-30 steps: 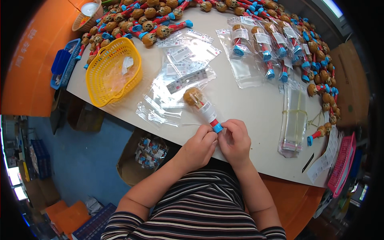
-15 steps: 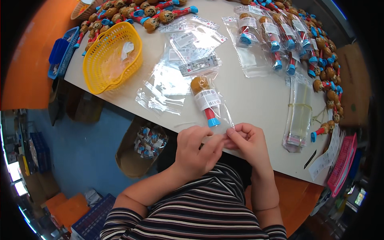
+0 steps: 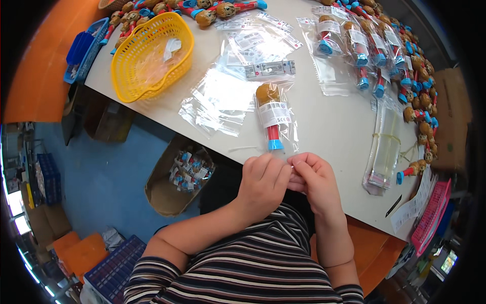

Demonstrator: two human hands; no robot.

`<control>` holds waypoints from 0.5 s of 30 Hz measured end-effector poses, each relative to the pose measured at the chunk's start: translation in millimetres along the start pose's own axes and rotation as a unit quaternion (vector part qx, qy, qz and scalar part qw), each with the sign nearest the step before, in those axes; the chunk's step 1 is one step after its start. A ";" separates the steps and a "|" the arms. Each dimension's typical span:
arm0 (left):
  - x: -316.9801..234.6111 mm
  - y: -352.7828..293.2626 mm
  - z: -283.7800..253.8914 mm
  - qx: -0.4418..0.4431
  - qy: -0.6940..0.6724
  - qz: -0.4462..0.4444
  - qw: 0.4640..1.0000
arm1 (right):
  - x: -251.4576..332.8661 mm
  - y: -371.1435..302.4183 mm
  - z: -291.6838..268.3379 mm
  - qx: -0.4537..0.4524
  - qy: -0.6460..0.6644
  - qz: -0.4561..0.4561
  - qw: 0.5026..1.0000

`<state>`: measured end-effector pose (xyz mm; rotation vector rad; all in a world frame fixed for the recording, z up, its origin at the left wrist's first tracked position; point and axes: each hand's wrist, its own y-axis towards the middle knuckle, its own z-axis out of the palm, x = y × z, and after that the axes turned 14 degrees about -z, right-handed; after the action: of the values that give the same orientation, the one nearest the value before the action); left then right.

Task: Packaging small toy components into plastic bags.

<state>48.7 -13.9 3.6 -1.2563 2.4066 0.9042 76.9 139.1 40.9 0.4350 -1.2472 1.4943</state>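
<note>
A clear plastic bag (image 3: pixel 289 136) lies at the table's near edge. Inside it is a toy figure (image 3: pixel 273 133) with a round brown head, a red body, a blue base and a white printed band around it. My left hand (image 3: pixel 264 182) is closed at the bag's near end, fingertips curled in. Beside it my right hand (image 3: pixel 319 185) pinches the same end between thumb and forefinger. The two hands nearly touch, and the fingers hide the gripped edge of the bag.
Flat empty bags (image 3: pixel 217 99) are spread left of the bagged figure, near a yellow basket (image 3: pixel 119 83). Bagged figures (image 3: pixel 359 48) and loose ones (image 3: pixel 422 114) line the back and right. A banded bag stack (image 3: pixel 383 147) lies at right; a carton (image 3: pixel 164 200) stands below the table.
My hands have drawn closer together at the bag's near end, the left shifting right. The bag and its figure lie straighter. The whole view has shifted slightly.
</note>
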 end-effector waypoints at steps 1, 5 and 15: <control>1.8 -0.3 0.8 -0.001 0.001 -0.002 1.000 | 0.3 -0.1 3.9 -0.022 -0.015 -0.011 1.000; 8.5 6.3 -0.6 -0.003 -0.075 -0.015 0.997 | -5.6 4.9 1.4 -0.030 -0.021 -0.039 0.999; 51.6 30.8 -63.6 0.023 -0.382 -0.261 0.886 | 2.9 12.7 -16.6 -0.063 -0.068 -0.064 0.994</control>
<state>-3.9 -74.5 38.6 -1.1429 1.3789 0.9235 70.3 156.6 31.0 0.5304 -1.3845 1.2871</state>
